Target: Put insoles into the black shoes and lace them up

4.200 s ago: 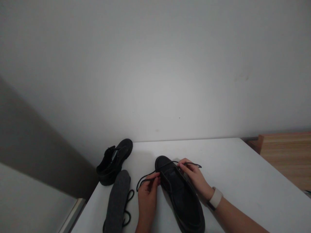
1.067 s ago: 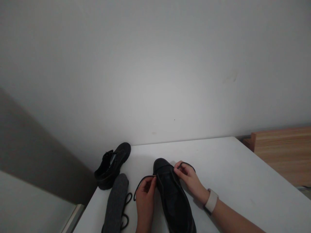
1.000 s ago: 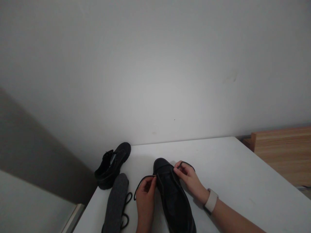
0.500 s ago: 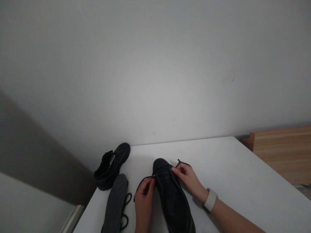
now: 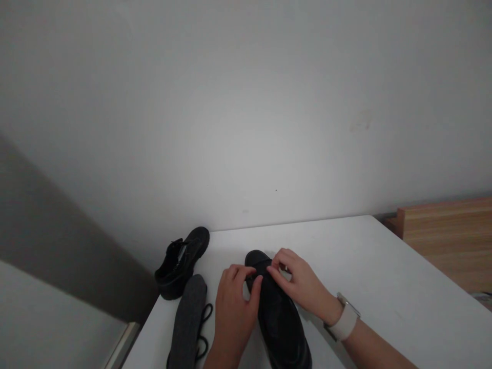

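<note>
A black shoe point(image 5: 282, 328) lies on the white table before me, toe pointing away. My left hand point(image 5: 238, 302) is over its left side, thumb and index finger pinched close above the lacing area, where a short dark piece of shoelace point(image 5: 248, 279) shows beside the fingers. From the right, my right hand point(image 5: 295, 279) meets the shoe near the toe. Its thumb and index fingertips come together at the edge of the upper; whatever they pinch is too dark and hidden to make out. A pale watch band point(image 5: 344, 323) circles my right wrist.
Another black shoe point(image 5: 182, 264) stands at the table's back left corner. Nearer lies a long dark grey fabric piece point(image 5: 188, 320) with black lace loops point(image 5: 203, 333) at its right side. A wall point(image 5: 269, 128) borders the white table point(image 5: 346, 251) behind; wooden furniture point(image 5: 446, 243) is at right.
Both hands have come closer together over the front of the shoe. The lace ends that stuck out from each hand no longer show clearly. The view has shifted slightly.
</note>
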`<control>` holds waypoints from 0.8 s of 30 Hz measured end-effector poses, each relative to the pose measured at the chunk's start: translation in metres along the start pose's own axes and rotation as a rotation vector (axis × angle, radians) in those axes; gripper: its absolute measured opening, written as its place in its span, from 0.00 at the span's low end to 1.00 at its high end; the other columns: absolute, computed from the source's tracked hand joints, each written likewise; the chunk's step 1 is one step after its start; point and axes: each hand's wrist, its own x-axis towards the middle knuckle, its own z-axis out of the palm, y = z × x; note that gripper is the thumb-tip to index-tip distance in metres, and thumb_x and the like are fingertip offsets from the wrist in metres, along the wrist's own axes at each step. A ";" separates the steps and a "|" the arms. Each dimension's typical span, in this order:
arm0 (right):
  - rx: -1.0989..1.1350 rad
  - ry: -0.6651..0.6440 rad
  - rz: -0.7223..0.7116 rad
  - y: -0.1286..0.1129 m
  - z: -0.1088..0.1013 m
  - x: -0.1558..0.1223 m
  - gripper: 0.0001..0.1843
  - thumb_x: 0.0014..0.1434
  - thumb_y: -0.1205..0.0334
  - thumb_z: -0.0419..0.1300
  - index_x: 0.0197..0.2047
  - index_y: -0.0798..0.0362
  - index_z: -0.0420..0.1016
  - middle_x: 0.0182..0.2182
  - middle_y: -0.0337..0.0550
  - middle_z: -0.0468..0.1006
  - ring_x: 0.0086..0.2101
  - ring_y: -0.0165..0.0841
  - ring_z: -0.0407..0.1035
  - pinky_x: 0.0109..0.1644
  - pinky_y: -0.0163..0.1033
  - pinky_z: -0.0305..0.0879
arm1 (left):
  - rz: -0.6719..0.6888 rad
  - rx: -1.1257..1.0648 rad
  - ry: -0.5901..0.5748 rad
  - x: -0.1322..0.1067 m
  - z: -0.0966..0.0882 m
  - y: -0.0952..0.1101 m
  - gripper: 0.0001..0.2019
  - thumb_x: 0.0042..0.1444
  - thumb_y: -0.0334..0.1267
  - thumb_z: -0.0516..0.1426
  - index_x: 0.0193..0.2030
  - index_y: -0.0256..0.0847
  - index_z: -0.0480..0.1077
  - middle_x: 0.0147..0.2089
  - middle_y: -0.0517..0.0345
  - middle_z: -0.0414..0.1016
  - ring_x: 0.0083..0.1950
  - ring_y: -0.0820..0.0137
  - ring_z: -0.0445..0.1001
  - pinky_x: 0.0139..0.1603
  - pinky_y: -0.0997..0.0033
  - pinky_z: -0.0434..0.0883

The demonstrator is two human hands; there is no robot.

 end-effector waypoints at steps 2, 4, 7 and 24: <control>-0.257 -0.064 -0.040 -0.012 0.001 0.006 0.03 0.63 0.64 0.59 0.39 0.53 0.73 0.40 0.48 0.75 0.42 0.40 0.68 0.48 0.43 0.64 | -0.026 0.232 -0.182 0.010 0.002 0.008 0.11 0.61 0.39 0.55 0.46 0.40 0.76 0.45 0.45 0.77 0.49 0.52 0.74 0.49 0.56 0.69; -0.384 -0.109 -0.031 -0.022 0.004 0.011 0.07 0.61 0.68 0.59 0.42 0.55 0.76 0.42 0.52 0.76 0.45 0.43 0.69 0.50 0.46 0.65 | -0.064 0.401 -0.320 0.018 0.004 0.017 0.12 0.61 0.35 0.53 0.47 0.37 0.76 0.46 0.43 0.77 0.49 0.51 0.74 0.50 0.54 0.68; -0.484 -0.147 -0.012 -0.032 0.008 0.016 0.10 0.59 0.73 0.56 0.41 0.58 0.77 0.41 0.55 0.77 0.44 0.46 0.71 0.48 0.47 0.66 | -0.084 0.474 -0.389 0.026 0.005 0.026 0.12 0.59 0.30 0.52 0.43 0.34 0.76 0.45 0.42 0.77 0.49 0.50 0.75 0.49 0.54 0.69; -0.477 -0.104 0.057 -0.038 0.020 0.016 0.18 0.57 0.83 0.50 0.43 0.61 0.77 0.41 0.58 0.79 0.46 0.47 0.71 0.46 0.45 0.67 | -0.119 0.398 -0.348 0.028 0.005 0.015 0.12 0.62 0.26 0.51 0.41 0.37 0.75 0.42 0.47 0.79 0.47 0.57 0.77 0.46 0.62 0.68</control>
